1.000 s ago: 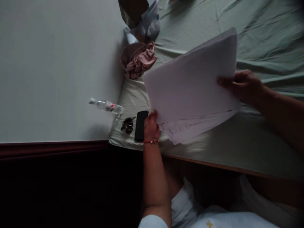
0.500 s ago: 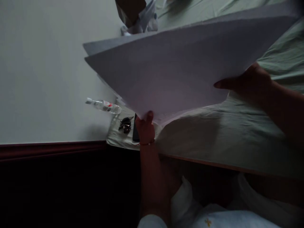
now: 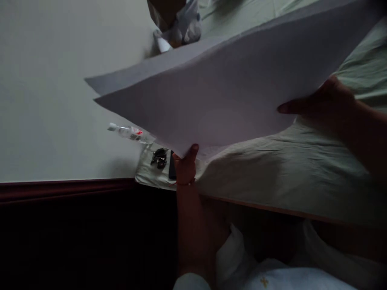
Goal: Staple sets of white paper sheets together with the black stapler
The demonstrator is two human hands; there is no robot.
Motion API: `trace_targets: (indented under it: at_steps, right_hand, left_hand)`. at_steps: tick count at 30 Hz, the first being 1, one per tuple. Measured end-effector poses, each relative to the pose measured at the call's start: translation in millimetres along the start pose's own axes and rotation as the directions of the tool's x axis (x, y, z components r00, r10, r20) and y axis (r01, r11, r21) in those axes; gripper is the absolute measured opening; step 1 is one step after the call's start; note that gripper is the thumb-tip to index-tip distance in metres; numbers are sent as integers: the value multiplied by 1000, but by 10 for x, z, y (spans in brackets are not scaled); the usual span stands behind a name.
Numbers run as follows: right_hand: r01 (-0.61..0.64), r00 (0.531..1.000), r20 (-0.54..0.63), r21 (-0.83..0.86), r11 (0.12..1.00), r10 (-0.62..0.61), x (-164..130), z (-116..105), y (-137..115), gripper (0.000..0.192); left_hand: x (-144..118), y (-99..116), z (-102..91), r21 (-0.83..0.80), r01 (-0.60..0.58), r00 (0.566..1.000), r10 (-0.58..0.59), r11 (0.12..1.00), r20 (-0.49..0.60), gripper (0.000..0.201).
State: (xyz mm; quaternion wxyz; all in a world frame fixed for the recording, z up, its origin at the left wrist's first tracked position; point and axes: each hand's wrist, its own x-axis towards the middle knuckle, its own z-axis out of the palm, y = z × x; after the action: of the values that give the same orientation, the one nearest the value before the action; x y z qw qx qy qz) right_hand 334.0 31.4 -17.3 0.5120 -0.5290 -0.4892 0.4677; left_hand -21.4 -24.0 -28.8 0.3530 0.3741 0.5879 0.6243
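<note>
Paper sheets (image 3: 211, 92), large: raised above the green cloth (image 3: 248, 173), above and to the right of the bottle (image 3: 131, 133) as I view it. Left hand (image 3: 186, 167): grip pinching the sheets' lower edge, right of the bottle. Right hand (image 3: 329, 98): grip clasping the sheets, far right of the bottle, thumb uppermost. Keys (image 3: 159, 158): just beside the bottle. Black flat item (image 3: 172, 168): beyond the keys from the bottle, mostly hidden from me.

1. Pretty sure this is someone's home, a bedroom by the look of it.
2. Biggest giveaway: a wide, rumpled pale green sheet (image 3: 317, 169) over what looks like a bed, with a wood edge (image 3: 272, 208) on the near side.
3. Plain pale wall (image 3: 60, 80) right beside it, dark red strip (image 3: 66, 189) along the bottom.
4. Everyday clutter near the wall: bottle (image 3: 133, 133), probably keys (image 3: 159, 158), plastic bag (image 3: 191, 24).
5. Lighting's pretty dim.
</note>
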Motion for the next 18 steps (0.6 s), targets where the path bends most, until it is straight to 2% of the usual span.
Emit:
trace_targets:
  at_steps: [2, 5, 9, 12, 14, 18]
  right_hand:
    - [95, 993, 71, -18, 995, -94, 2, 10, 40, 53]
    - [46, 992, 119, -59, 997, -39, 38, 54, 117, 60]
    - [1, 1000, 31, -42, 999, 0, 63, 102, 97, 64]
    - [5, 1000, -29, 20, 1000, -5, 33, 83, 5, 58]
    - [24, 1000, 11, 35, 999, -25, 18, 57, -34, 53]
    - [36, 988, 153, -76, 996, -25, 66, 48, 39, 53]
  left_hand:
    - [2, -23, -14, 1, -31, 999, 31, 1000, 29, 49]
    - [7, -44, -46, 17, 16, 997, -18, 1000, 72, 49]
    - [-17, -9, -33, -11, 11, 999, -11, 1000, 38, 48]
    - [-40, 11, -32, -114, -47, 995, 57, 992, 87, 56]
    - [-38, 0, -64, -111, -26, 996, 35, 993, 85, 59]
    - [11, -52, -136, -3, 98, 994, -98, 995, 39, 43]
